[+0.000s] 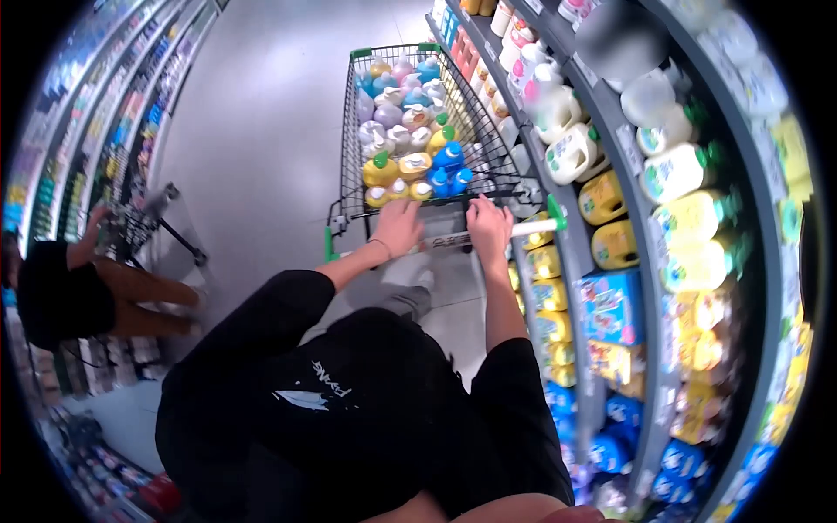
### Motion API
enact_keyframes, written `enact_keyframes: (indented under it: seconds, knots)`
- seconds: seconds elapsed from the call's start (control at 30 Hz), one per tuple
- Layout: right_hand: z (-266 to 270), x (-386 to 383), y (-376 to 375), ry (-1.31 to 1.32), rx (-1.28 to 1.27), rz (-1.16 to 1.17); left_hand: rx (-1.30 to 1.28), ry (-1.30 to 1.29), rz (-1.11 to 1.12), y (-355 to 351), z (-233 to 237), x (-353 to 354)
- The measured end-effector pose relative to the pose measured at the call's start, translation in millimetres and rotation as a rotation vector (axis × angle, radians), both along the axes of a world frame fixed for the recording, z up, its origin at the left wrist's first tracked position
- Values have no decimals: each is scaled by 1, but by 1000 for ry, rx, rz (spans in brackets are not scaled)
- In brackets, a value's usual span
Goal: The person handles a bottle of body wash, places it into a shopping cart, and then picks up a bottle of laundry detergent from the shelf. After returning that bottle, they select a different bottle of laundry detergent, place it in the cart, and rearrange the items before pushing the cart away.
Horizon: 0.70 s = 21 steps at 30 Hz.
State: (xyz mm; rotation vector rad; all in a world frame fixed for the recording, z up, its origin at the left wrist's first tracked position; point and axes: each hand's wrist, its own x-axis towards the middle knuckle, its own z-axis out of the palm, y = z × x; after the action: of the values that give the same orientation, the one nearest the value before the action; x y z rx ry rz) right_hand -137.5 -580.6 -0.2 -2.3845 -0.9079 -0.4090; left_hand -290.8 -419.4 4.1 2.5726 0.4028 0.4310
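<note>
A wire shopping cart (349,139) with green corner pieces stands in front of me. Its white handle (532,227) runs crosswise before my body. My left hand (399,228) is closed over the left-middle of the handle, fingers forward near the basket's rear edge. To its right, my right hand (490,228) is curled over the same bar; the undersides of both grips are hidden. Inside the cart stand several rows of pump bottles (390,115) in white, lilac and blue. Nearer me are yellow bottles (379,170) and blue bottles (449,157).
Along the right, close to the cart, runs a grey shelf unit (641,187) stocked with detergent jugs (573,155) and blue packs (610,307). Another person (65,292) stands at the left beside a wheeled frame (144,218). Further shelves (96,113) line the left side of the grey floor (261,113).
</note>
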Motion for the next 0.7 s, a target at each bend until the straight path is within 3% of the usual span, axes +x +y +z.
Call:
enact_keyframes:
  seconds: [0.07, 0.1, 0.17, 0.43, 0.57, 0.67, 0.7]
  knots:
    - [8, -39, 1, 34, -60, -53, 36, -60, -43, 3, 1, -3]
    - [7, -54, 0, -109, 127, -27, 32, -95, -54, 4, -7, -5]
    - [12, -78, -1, -48, 160, -47, 74, -174, -56, 8, -8, -4]
    - [19, -110, -13, 97, 95, 41, 4, -56, -57, 19, 15, -45]
    - [12, -128, -11, 58, 110, -30, 403, -236, -279, 65, 48, -100]
    - [5, -142, -9, -29, 159, -83, 54, 297, -252, 113, 29, -137]
    - [1, -146, -8, -48, 148, -104, -96, 335, -253, 127, 11, -141]
